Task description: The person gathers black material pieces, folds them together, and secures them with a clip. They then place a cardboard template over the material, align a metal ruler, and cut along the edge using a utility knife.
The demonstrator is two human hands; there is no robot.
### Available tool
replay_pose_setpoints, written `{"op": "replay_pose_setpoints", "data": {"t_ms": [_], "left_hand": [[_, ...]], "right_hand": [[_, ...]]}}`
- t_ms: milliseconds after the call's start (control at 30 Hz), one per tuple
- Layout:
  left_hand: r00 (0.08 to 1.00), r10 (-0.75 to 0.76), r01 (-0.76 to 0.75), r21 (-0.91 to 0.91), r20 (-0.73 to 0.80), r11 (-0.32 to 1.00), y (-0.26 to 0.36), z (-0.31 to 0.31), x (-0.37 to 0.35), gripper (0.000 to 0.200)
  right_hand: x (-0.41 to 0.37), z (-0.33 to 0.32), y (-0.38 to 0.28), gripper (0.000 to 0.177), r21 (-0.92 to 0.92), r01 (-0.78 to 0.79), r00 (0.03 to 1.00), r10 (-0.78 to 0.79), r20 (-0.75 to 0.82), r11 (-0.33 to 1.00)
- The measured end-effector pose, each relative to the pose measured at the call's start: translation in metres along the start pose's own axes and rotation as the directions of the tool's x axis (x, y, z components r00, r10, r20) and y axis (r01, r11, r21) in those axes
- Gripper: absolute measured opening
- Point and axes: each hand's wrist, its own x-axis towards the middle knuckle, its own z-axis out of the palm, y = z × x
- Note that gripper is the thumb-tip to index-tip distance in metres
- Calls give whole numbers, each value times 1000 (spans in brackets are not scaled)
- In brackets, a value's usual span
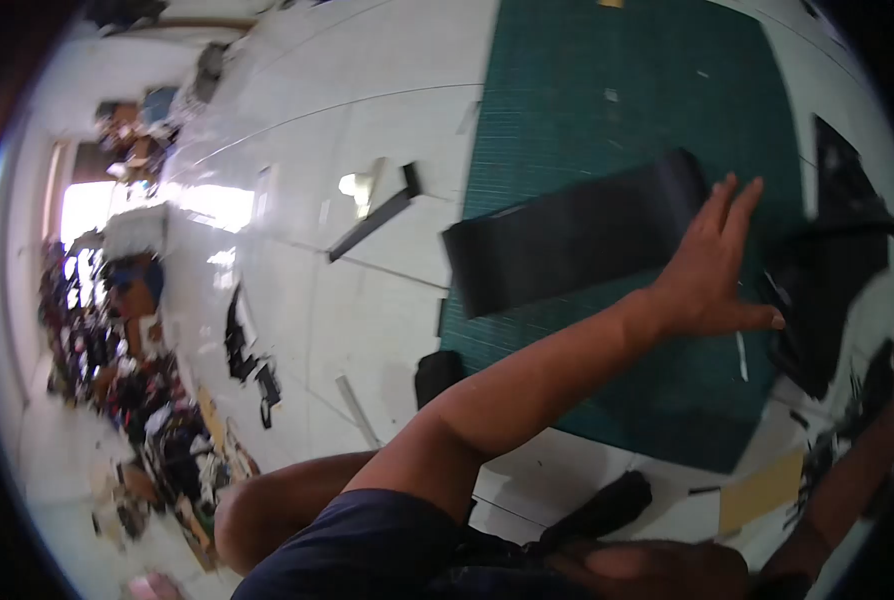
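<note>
My left hand (707, 275) reaches across a green cutting mat (537, 90), fingers stretched out and thumb spread wide. It is open, right at the right end of a wide black strip of sheet material (567, 235). The strip lies slanted over the mat, its left end near the mat's left edge and its right end curled up. To the right of my thumb lie crumpled black pieces of material (832, 285), partly off the mat. My right forearm (852, 480) runs up along the right edge, and its hand is lost past the dark rim of the view.
On the white tiled floor (297, 130) lie an L-shaped dark strip (377, 222), black scraps (239, 340) and a thin grey bar (357, 410). A tan sheet (762, 490) rests near the mat's lower right corner. Piled clutter (167, 420) lines the left wall.
</note>
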Motion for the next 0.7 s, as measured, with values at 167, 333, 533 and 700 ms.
{"op": "replay_pose_setpoints", "data": {"t_ms": [167, 333, 533, 700], "left_hand": [[998, 37, -33, -61, 59, 998, 53, 41, 11, 123], [996, 94, -92, -222, -4, 971, 62, 56, 6, 85], [998, -53, 26, -581, -30, 814, 70, 39, -14, 72], [992, 103, -122, -656, -68, 745, 39, 14, -44, 80]], "right_hand": [[1, -22, -45, 19, 89, 65, 921, -26, -388, 994], [-19, -74, -8, 28, -15, 216, 930, -211, -303, 976], [-55, -95, -1, 30, -108, -58, 992, 44, -122, 992], [-37, -95, -26, 31, 114, -123, 985, 136, -105, 986]]}}
